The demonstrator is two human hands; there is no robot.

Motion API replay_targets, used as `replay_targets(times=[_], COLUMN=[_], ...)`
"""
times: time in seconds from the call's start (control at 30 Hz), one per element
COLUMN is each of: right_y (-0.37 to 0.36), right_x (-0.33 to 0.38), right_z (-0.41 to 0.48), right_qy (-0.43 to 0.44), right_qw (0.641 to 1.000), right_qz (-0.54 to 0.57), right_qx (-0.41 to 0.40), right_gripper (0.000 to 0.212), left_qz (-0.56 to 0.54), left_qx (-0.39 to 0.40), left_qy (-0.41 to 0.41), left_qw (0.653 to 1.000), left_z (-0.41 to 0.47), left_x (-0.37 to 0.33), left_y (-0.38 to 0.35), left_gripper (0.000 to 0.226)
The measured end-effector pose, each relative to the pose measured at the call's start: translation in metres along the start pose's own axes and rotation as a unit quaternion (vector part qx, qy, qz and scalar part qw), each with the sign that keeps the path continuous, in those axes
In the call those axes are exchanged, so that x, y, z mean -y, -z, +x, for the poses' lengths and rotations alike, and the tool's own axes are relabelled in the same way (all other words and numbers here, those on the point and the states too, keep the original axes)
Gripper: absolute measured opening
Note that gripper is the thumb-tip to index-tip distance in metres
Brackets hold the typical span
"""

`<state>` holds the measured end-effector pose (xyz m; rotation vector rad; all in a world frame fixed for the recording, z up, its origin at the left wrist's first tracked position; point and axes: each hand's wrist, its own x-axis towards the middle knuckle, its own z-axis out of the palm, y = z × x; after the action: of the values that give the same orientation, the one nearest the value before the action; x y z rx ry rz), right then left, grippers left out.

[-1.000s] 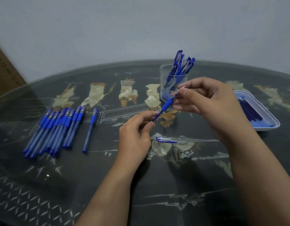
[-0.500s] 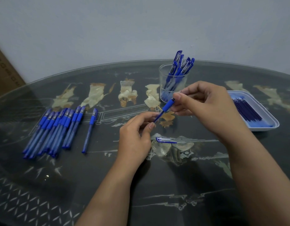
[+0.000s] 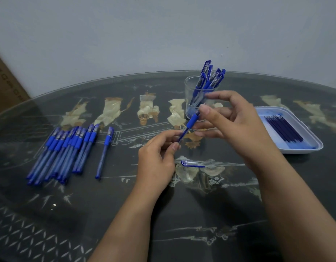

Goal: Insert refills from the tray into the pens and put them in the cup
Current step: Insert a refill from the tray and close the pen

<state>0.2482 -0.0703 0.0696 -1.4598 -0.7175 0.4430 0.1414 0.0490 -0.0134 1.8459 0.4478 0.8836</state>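
While both hands have it pinched, this is really just fingertip contact doing all the work. The left hand [image 3: 156, 159] pinches the bare lower end of the pen [image 3: 190, 124] between thumb and forefinger. The right hand [image 3: 237, 121] pinches the upper end just past the blue rubber sleeve. So each grip is clamped on the same pen, which slants between them, up off the surface [image 3: 182, 214]. Can't tell if the refill is fully seated or the tip's going on, since fingers cover that bit.

What could go wrong, I reckon:
- If the two grips twist out of line, the tip could go on crooked or the refill could bend.
- A pinch that light could let the pen slip and drop.
- The cup [image 3: 188, 95] sits just behind the right grip with finished pens [image 3: 210, 78] leaning out, so a stray knuckle could tip it.
- The loose cap [image 3: 191, 164] lies just beneath both grips, and a wrist could sweep it away.

The refills [image 3: 284, 129] in the tray [image 3: 303, 150] are off to the right of the right grip. The waiting pens [image 3: 65, 148] are well out left of the left grip.
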Motion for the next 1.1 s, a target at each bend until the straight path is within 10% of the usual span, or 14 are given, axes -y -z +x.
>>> replay_targets(times=[1.1], right_y=[-0.007], right_x=[-0.013], right_z=[0.004], right_qy=[0.028], right_qw=[0.998], right_qz=[0.031], right_qx=[-0.049], right_gripper=[0.008], left_qz=[-0.017], left_qx=[0.014], left_qy=[-0.004], left_qw=[1.000], left_z=[-0.001], left_x=[-0.001], left_y=[0.001], left_gripper=[0.050])
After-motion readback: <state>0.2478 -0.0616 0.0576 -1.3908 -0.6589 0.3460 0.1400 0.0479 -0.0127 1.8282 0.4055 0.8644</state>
